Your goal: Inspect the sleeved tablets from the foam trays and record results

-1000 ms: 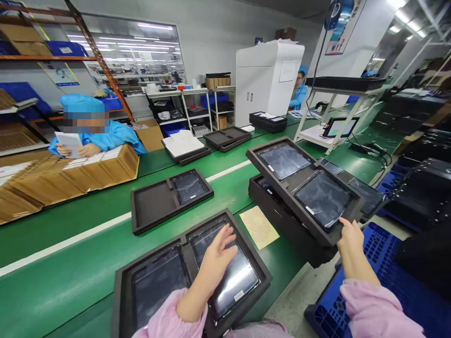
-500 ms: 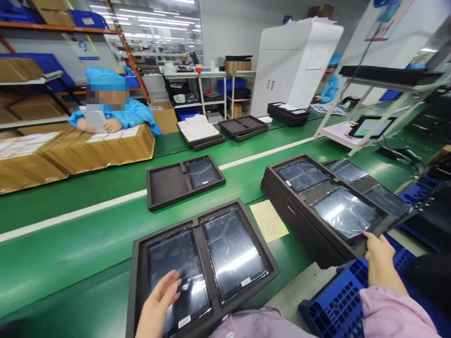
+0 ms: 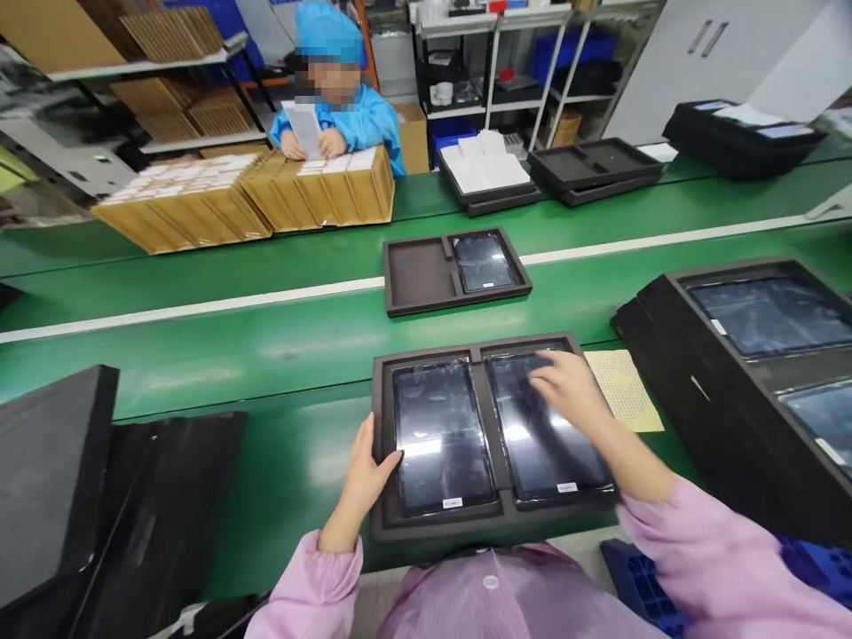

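Note:
A dark foam tray lies in front of me with two tablets in its compartments. The left tablet and the right tablet both have shiny film and a small white label at the lower edge. My left hand rests at the tray's left rim, fingers stretched along the outside and thumb spread inward over the left tablet's edge. My right hand is over the upper part of the right tablet, its fingers loosely bent and apart with nothing visible in them. Whether its fingertips touch the film I cannot tell.
Stacked foam trays with tablets stand right, beside a yellow label sheet. Another tray holds one tablet on the green bench. Black foam pieces lie left. Across the bench, a co-worker handles papers behind cartons.
My right hand has left the stacked trays and come over the right tablet. My left hand has moved from above the left tablet to the tray's left rim. The view has turned left.

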The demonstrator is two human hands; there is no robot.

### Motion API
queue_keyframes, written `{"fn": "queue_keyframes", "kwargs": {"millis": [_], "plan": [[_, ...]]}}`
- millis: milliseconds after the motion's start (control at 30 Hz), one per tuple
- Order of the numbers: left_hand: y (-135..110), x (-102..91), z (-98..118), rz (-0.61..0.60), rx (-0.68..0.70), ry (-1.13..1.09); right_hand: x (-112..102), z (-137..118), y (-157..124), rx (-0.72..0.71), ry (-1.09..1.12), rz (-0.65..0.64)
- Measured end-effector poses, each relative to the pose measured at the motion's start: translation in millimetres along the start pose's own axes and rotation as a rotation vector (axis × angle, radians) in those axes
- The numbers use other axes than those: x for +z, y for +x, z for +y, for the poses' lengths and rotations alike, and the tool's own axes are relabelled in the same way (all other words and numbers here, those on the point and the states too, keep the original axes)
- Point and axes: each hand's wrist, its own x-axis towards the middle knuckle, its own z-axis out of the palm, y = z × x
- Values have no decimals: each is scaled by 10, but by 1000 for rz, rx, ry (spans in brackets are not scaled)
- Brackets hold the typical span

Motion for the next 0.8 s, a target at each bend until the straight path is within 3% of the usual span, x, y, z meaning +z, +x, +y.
{"fn": "queue_keyframes", "kwargs": {"millis": [67, 133, 200, 267, 333, 400, 500, 567, 600, 633, 700, 767, 800], "plan": [[39, 50, -52, -61, -53, -31, 601, -130, 319, 10, -102, -100], [49, 73, -73, -92, -145, -84, 1007, -225, 566, 43, -202, -196], [54, 78, -79, -105, -209, -122, 1220, -261, 728, 85, -240, -236], [71, 81, -78, -97, -208, -116, 1293, -267, 795, 114, -246, -227], [105, 89, -77, -71, -147, -77, 1273, -325, 747, 107, -271, -193], [149, 101, -77, -47, -100, -50, 1179, -509, 569, 11, -285, -202], [192, 102, -91, -38, -99, -32, 911, -1001, 104, -331, -160, -451], [184, 79, -122, -63, -44, -26, 697, -1296, -224, -573, 74, -641], [170, 62, -145, -86, 18, -26, 600, -1375, -358, -627, 236, -649], [154, 43, -170, -117, 92, -28, 520, -1391, -463, -610, 374, -601], [130, 8, -216, -160, 223, -46, 430, -1237, -590, -391, 463, -377], [149, -6, -227, -182, 265, -61, 435, -927, -654, -146, 270, -166], [184, -1, -213, -176, 257, -56, 464, -768, -681, -113, 137, -130]]}}
